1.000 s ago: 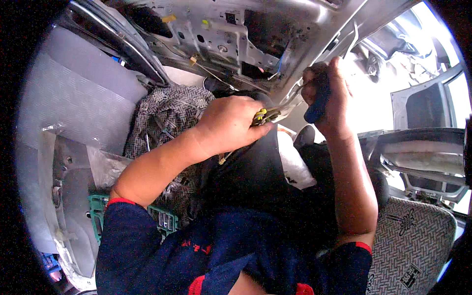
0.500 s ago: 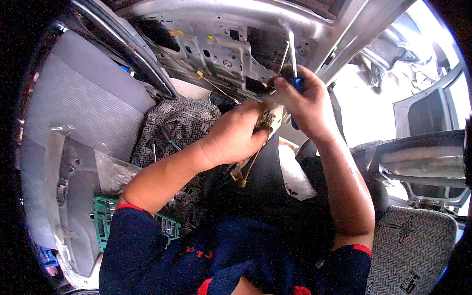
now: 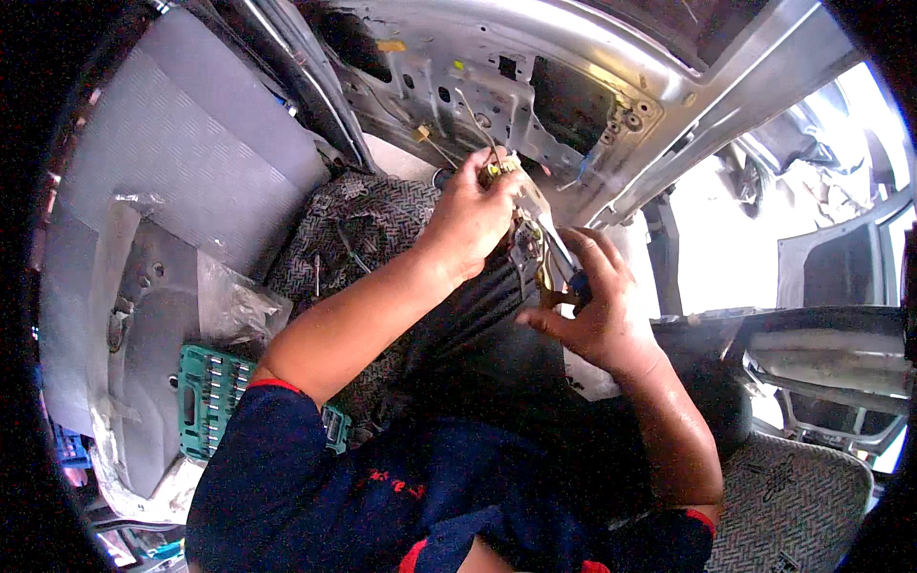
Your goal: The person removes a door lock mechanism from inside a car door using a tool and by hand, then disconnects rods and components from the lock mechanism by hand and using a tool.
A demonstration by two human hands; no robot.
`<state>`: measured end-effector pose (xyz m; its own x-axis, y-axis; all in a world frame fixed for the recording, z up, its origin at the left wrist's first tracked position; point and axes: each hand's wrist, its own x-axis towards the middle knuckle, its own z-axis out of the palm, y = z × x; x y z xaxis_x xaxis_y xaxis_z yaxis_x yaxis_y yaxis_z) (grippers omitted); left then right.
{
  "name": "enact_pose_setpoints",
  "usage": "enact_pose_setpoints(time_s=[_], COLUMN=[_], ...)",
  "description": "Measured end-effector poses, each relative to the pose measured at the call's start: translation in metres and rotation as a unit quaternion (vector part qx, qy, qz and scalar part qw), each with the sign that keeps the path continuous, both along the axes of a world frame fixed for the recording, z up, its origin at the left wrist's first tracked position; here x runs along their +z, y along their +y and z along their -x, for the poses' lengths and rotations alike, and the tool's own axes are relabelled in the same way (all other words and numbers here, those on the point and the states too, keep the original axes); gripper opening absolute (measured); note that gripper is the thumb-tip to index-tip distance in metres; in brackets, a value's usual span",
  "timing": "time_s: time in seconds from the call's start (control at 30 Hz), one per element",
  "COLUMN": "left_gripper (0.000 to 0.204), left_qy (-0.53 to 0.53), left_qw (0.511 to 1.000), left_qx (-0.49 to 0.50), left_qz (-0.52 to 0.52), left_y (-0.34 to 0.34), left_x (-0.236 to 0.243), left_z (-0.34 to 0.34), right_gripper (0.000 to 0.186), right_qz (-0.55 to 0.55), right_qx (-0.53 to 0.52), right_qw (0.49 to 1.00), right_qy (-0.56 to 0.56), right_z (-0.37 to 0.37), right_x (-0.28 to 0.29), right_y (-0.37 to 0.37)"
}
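My left hand grips one end of a metal door latch with thin rods on it, held up in front of the stripped door. Just right of the latch is my right hand, with a blue-handled screwdriver in its curled fingers and the thumb held away. The screwdriver's shaft slants up and left against or close beside the latch; the exact contact of its tip cannot be made out. Part of the latch is hidden behind my left fingers.
Ahead stands the bare metal door panel with cut-out holes. At left lie a grey door trim panel, clear plastic film and a green socket case. Patterned cloth covers the area beyond my left arm; a patterned seat is at right.
The latch has been raised and turned by my left hand. My right hand has come down, and the screwdriver, upright before, now leans left alongside the latch. The view has shifted somewhat.
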<state>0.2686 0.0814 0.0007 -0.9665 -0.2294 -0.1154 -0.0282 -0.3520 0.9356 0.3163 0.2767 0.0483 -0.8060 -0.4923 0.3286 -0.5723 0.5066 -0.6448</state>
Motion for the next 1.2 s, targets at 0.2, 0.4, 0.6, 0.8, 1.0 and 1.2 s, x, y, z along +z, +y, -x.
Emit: enact_pose_setpoints(time_s=[0.2,0.4,0.6,0.8,1.0,1.2], left_gripper=[0.028,0.028,0.04,0.056,0.056,0.056], left_qy=[-0.042,-0.139,-0.01,0.126,0.118,0.165], left_qw=[0.999,0.99,0.995,0.949,0.953,0.957], left_qx=[0.011,-0.027,-0.05,-0.077,-0.069,-0.12], left_qz=[-0.01,-0.008,0.09,0.28,0.269,0.206], left_y=[0.0,-0.021,-0.049,-0.054,-0.047,-0.047], left_x=[0.007,0.028,0.027,0.011,0.005,-0.009], left_z=[-0.008,0.0,0.011,0.017,0.023,0.036], right_gripper=[0.041,0.039,0.049,0.042,0.044,0.04], right_qz=[0.111,0.25,0.333,0.359,0.344,0.352], right_qx=[-0.033,-0.014,0.06,0.057,0.051,0.066], right_qw=[0.97,0.894,0.85,0.823,0.82,0.809], right_qy=[-0.212,-0.371,-0.404,-0.437,-0.455,-0.465], right_z=[0.017,0.049,0.071,0.091,0.098,0.096], right_x=[-0.025,-0.036,-0.054,-0.077,-0.086,-0.082], right_y=[0.014,0.066,0.097,0.111,0.12,0.12])
